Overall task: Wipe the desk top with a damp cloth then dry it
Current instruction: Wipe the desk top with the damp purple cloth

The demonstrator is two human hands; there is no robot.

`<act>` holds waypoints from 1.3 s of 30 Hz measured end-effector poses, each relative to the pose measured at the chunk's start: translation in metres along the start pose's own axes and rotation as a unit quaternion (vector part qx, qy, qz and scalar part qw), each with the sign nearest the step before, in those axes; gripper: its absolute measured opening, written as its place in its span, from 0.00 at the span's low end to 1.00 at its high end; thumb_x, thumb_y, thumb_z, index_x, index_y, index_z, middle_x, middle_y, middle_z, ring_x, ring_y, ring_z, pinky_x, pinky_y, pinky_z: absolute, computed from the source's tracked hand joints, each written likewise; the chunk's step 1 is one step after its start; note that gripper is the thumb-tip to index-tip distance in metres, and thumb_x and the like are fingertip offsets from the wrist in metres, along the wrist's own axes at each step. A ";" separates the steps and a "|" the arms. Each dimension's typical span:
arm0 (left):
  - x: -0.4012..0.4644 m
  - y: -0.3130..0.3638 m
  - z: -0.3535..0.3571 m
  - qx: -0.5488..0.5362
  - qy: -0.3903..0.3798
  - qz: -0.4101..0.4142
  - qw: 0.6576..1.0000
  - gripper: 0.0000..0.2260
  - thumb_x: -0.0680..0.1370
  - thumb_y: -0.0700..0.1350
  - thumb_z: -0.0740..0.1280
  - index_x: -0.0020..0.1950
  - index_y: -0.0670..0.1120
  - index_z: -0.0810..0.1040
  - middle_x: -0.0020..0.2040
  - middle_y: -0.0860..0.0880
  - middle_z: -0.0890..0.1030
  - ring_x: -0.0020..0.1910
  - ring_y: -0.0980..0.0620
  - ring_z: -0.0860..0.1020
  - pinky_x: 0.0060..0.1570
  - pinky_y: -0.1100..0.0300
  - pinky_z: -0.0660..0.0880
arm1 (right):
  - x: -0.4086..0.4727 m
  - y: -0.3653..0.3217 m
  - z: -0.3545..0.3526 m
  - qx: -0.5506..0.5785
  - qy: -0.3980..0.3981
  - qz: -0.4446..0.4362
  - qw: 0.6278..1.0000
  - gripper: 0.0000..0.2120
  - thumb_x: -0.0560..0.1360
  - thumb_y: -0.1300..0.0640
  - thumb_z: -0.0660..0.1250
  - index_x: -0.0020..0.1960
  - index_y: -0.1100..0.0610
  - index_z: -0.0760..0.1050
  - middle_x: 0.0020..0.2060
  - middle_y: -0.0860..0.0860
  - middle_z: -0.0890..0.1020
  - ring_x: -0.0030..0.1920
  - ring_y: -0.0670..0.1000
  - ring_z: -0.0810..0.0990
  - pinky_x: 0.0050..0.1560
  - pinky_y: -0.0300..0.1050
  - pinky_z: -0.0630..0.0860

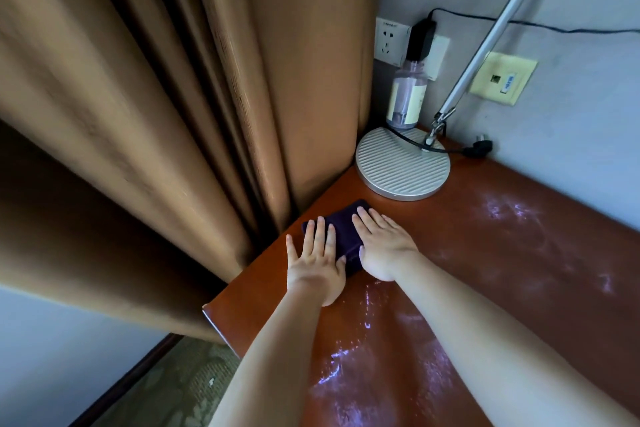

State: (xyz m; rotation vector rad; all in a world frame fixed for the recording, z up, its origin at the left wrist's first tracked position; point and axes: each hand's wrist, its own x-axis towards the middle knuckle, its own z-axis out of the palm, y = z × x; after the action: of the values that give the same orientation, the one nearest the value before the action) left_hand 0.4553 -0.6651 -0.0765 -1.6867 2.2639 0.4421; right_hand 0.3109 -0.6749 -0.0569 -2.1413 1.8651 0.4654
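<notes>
Much of the dark cloth (pixel 346 236) hides under both flat hands, left hand (pixel 317 260) and right hand (pixel 382 246), fingers (pixel 320 229) straight, seemingly pressing it onto the wet-streaked tabletop (pixel 502 253).

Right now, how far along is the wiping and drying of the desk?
Done: wet streaks shine across the desk top, so much of it looks already wiped. In hand: the left hand and right hand press flat on the dark cloth near the curtain-side edge. Left: the spot around the lamp base, and all drying.
</notes>
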 end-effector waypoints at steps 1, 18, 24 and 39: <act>0.007 -0.002 -0.004 0.009 0.001 0.001 1.000 0.27 0.83 0.56 0.41 0.78 0.47 0.34 0.77 0.48 0.31 0.76 0.49 0.32 0.73 0.41 0.34 | 0.009 0.000 -0.005 0.003 -0.005 0.003 1.000 0.29 0.82 0.52 0.47 0.78 0.57 0.37 0.77 0.52 0.37 0.77 0.51 0.38 0.76 0.46 0.40; 0.065 -0.014 -0.028 0.048 0.011 0.004 0.999 0.27 0.83 0.55 0.40 0.77 0.46 0.33 0.78 0.46 0.33 0.77 0.48 0.35 0.73 0.40 0.36 | 0.068 -0.002 -0.034 0.041 -0.012 0.054 0.998 0.32 0.82 0.49 0.50 0.78 0.56 0.37 0.77 0.51 0.38 0.77 0.50 0.39 0.76 0.47 0.42; 0.044 -0.019 -0.020 0.082 0.010 0.030 0.996 0.27 0.83 0.56 0.39 0.78 0.47 0.34 0.77 0.48 0.32 0.76 0.49 0.34 0.74 0.42 0.39 | 0.030 0.003 -0.015 0.072 0.007 0.067 0.995 0.29 0.83 0.49 0.47 0.79 0.55 0.39 0.78 0.50 0.39 0.77 0.49 0.41 0.76 0.46 0.42; -0.033 0.002 -0.002 0.028 0.036 0.072 0.996 0.25 0.84 0.52 0.44 0.80 0.47 0.45 0.80 0.50 0.44 0.78 0.51 0.42 0.75 0.51 0.39 | -0.056 -0.011 0.017 0.041 0.033 0.004 0.999 0.30 0.82 0.52 0.51 0.78 0.58 0.41 0.78 0.53 0.43 0.78 0.51 0.45 0.76 0.46 0.43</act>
State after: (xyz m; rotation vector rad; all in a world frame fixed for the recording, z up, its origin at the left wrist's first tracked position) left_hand 0.4622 -0.6362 -0.0608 -1.5431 2.4357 0.3504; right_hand 0.3134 -0.6165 -0.0496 -2.1218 1.8931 0.3184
